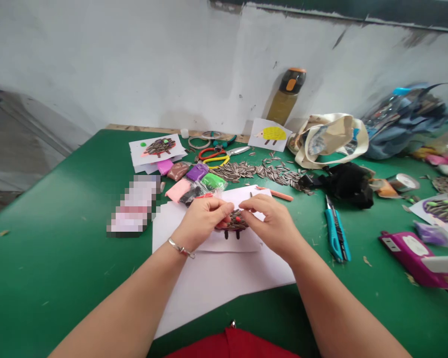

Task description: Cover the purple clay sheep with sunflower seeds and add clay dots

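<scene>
My left hand is closed, its thumb pressed to the fingers over the left part of a hedgehog picture. Whatever it may pinch is hidden. My right hand faces it, thumb and fingertips drawn together just above the picture; anything between them is too small to make out. Between the hands shows the hedgehog's body of sunflower seeds, with a red dot and two dark legs on a white card. Larger white paper lies beneath the card.
Clay packets, scissors, loose sunflower seeds and a finished hedgehog card lie behind. A teal utility knife is at right, blade out. A phone lies left. A bottle leans against the wall.
</scene>
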Demonstrator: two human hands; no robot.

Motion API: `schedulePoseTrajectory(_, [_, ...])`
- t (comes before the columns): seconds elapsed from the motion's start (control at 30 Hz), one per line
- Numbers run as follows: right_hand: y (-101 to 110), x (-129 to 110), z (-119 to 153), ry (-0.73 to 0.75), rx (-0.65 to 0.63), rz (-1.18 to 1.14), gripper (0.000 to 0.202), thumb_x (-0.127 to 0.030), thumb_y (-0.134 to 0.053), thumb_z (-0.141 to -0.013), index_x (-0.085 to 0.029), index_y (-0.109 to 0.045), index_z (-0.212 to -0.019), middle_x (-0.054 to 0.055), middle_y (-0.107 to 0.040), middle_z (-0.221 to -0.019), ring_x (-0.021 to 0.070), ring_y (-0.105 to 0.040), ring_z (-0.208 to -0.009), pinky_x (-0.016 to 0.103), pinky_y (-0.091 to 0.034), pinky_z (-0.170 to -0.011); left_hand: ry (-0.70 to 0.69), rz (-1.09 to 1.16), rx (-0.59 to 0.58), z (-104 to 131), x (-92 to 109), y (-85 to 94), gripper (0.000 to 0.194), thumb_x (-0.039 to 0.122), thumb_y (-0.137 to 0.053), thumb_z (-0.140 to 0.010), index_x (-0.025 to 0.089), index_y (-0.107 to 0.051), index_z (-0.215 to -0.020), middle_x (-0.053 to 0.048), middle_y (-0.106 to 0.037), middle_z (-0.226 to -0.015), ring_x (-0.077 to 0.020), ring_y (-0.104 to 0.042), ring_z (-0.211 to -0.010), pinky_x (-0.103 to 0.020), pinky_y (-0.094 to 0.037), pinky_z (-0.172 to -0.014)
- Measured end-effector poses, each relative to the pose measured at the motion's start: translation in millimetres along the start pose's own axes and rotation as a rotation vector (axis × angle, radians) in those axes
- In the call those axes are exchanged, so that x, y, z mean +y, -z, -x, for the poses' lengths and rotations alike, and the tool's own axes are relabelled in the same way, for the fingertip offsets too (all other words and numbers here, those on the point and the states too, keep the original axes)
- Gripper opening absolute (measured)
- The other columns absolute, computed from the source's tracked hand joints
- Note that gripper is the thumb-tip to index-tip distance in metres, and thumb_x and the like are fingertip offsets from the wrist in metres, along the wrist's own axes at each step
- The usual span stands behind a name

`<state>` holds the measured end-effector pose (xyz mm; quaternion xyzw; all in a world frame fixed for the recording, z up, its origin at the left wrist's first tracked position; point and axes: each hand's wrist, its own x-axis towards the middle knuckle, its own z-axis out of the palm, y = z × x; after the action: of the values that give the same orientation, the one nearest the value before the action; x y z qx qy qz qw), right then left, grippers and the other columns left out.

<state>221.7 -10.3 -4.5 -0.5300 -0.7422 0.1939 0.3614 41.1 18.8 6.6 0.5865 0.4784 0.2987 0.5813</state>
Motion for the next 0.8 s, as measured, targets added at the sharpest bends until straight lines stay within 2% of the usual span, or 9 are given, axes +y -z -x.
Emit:
schedulePoseTrajectory(0.13, [-6.8, -10.4, -0.2, -0.011, -0.044, -0.073, 0.012, -0.018, -0.056, -0.086, -0.022, -0.067, -0.083, 0.0, -0.062, -0.078, 0.0142, -0.056, -0.076, 0.027, -0.043, -0.07, 0.002, 0.061, -0.058, 1.6, -2.4, -7.4, 0.041, 0.05, -0.061, -0.081, 0.014, -0.065, -0.064, -0.004, -0.064, -0.061, -0.0106, -0.057, -0.054, -0.022, -0.051, -0.053])
schedulePoseTrajectory(0.23, [-9.3, -15.2, -0.7, -0.019, -0.003, -0.101, 0.009, -0.019, -0.058, -0.085, -0.022, -0.066, -0.084, 0.0, -0.061, -0.077, 0.0137, -0.055, -0.075, 0.026, -0.042, -0.068, -0.006, 0.084, -0.063, 2.7, -4.2, -11.5, 0.043, 0.052, -0.059, -0.083, 0.012, -0.067, -0.067, -0.005, -0.066, -0.062, -0.0107, -0.058, -0.053, -0.022, -0.05, -0.052])
schedulePoseTrajectory(0.33, [-6.7, -16.2, -1.2, -0.055, -0.024, -0.183, 0.012, -0.019, -0.055, -0.086, -0.022, -0.067, -0.084, 0.0, -0.062, -0.077, 0.0133, -0.055, -0.074, 0.025, -0.042, -0.067, -0.003, 0.082, -0.072, 3.0, -4.1, -10.9, 0.048, 0.054, -0.054, -0.085, 0.011, -0.067, -0.067, -0.006, -0.066, -0.062, -0.0117, -0.06, -0.054, -0.022, -0.051, -0.054])
schedulePoseTrajectory(0.4, [-1.1, -13.0, -1.8, -0.116, -0.014, -0.233, 0.013, -0.022, -0.055, -0.086, -0.022, -0.067, -0.082, 0.0, -0.065, -0.079, 0.0135, -0.057, -0.075, 0.025, -0.043, -0.067, 0.019, 0.065, -0.045, 2.5, -2.9, -7.2, 0.05, 0.056, -0.052, -0.086, 0.012, -0.067, -0.068, -0.007, -0.067, -0.064, -0.0128, -0.062, -0.056, -0.024, -0.051, -0.055])
schedulePoseTrajectory(0.47, [6.2, -6.3, -2.8, -0.186, 0.035, -0.245, 0.014, -0.025, -0.055, -0.086, -0.021, -0.068, -0.081, 0.0, -0.067, -0.081, 0.0148, -0.059, -0.079, 0.027, -0.045, -0.073, 0.027, 0.019, 0.032, 1.5, -1.4, -1.3, 0.048, 0.056, -0.052, -0.086, 0.012, -0.068, -0.072, -0.006, -0.068, -0.068, -0.0132, -0.062, -0.058, -0.024, -0.051, -0.054])
schedulePoseTrajectory(0.6, [16.1, 9.1, -5.0, -0.289, 0.114, -0.174, 0.015, -0.028, -0.056, -0.084, -0.022, -0.07, -0.081, 0.0, -0.068, -0.078, 0.0194, -0.062, -0.091, 0.034, -0.044, -0.085, -0.05, -0.174, 0.189, 0.3, 0.7, 8.7, 0.04, 0.05, -0.054, -0.086, 0.015, -0.068, -0.074, -0.003, -0.068, -0.071, -0.0132, -0.061, -0.062, -0.023, -0.048, -0.055])
schedulePoseTrajectory(0.67, [15.7, 13.9, -5.3, -0.294, 0.112, -0.129, 0.013, -0.025, -0.058, -0.081, -0.022, -0.071, -0.083, 0.001, -0.069, -0.08, 0.0207, -0.062, -0.094, 0.035, -0.044, -0.084, -0.093, -0.273, 0.204, 0.6, 0.8, 10.2, 0.038, 0.047, -0.052, -0.087, 0.016, -0.065, -0.068, -0.002, -0.066, -0.068, -0.013, -0.059, -0.062, -0.023, -0.046, -0.056])
schedulePoseTrajectory(0.8, [9.8, 17.8, -4.0, -0.249, 0.046, -0.068, 0.02, -0.022, -0.055, -0.081, -0.022, -0.071, -0.093, 0.001, -0.069, -0.081, 0.0181, -0.062, -0.086, 0.032, -0.046, -0.08, -0.169, -0.419, 0.176, 1.1, 0.3, 9.2, 0.041, 0.041, -0.047, -0.091, 0.016, -0.057, -0.059, 0.001, -0.061, -0.063, -0.0121, -0.056, -0.063, -0.024, -0.042, -0.06])
